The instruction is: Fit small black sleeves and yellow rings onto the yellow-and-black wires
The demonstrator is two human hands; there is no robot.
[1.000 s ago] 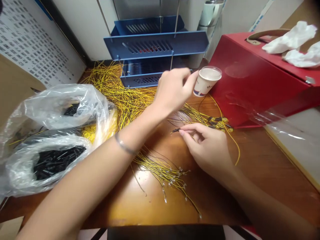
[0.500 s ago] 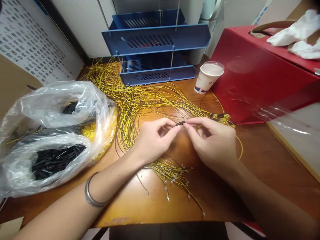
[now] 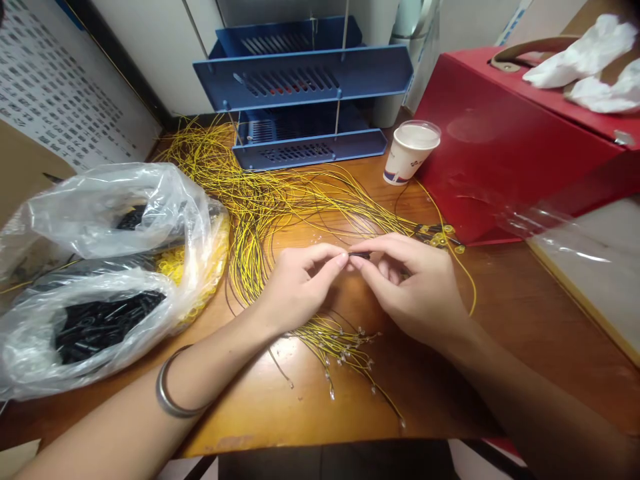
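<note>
At the middle of the table my left hand (image 3: 300, 287) and my right hand (image 3: 423, 287) meet fingertip to fingertip. A small, narrow black piece (image 3: 360, 255) shows between the right thumb and forefinger, and its left end reaches the left fingertips. Both hands are closed in a pinch; whether the left fingers also hold a wire end is hidden. Behind and under the left hand runs a bundle of yellow and dark wires (image 3: 250, 247). Their ends with small shiny metal tips (image 3: 345, 353) fan out below the hands.
Clear plastic bags (image 3: 195, 267) at the left hold black pieces (image 3: 105, 323) and yellow ones. A blue tray rack (image 3: 305, 80) stands behind, beside a paper cup (image 3: 413, 153) and a red box (image 3: 480, 140). Wire ends with round yellowish parts (image 3: 440, 237) lie right of the hands.
The fingertips have come closer together. The right thumb and forefinger have shifted left, and the black piece now lies between them. The whole view has moved slightly.
</note>
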